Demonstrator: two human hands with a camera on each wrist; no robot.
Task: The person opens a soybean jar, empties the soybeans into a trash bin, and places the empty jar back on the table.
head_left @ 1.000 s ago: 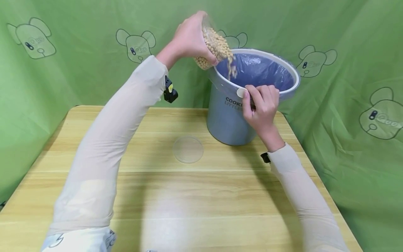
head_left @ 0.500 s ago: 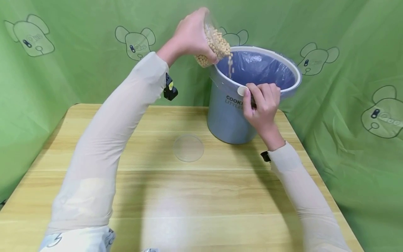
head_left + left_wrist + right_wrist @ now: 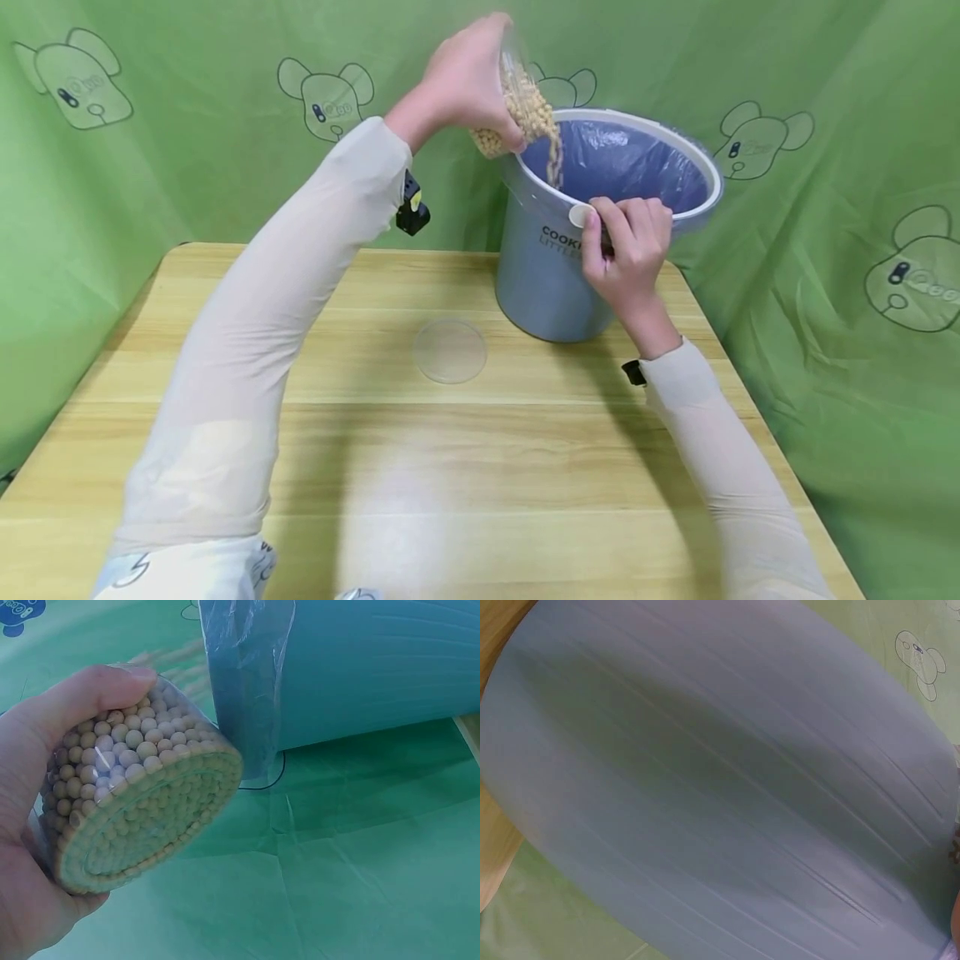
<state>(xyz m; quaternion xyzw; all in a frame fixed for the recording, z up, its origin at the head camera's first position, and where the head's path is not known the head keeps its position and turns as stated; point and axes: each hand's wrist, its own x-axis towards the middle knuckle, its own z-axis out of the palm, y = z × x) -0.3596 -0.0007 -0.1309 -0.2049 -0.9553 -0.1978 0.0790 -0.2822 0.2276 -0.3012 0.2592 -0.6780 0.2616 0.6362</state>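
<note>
My left hand (image 3: 468,79) grips a clear jar (image 3: 150,802) of pale soybeans (image 3: 528,108), tipped on its side over the left of a bin's rim. A stream of soybeans falls from its mouth into the grey-blue trash can (image 3: 547,283). In the left wrist view the jar's base faces the camera, beans packed behind it. My right hand (image 3: 630,246) holds the can's front rim, fingers over the edge and thumb near a white round tab (image 3: 578,216). A translucent plastic liner (image 3: 622,158) covers the can's inside. Ribbed can wall (image 3: 727,780) fills the right wrist view.
A clear round lid (image 3: 450,351) lies flat on the wooden table (image 3: 465,458), left of the can and nearer me. Green curtains (image 3: 202,150) with mouse drawings hang close behind the table and along both sides.
Soybeans keep pouring from the jar into the can. My left hand has shifted slightly right with the jar. The right hand keeps its hold on the rim.
</note>
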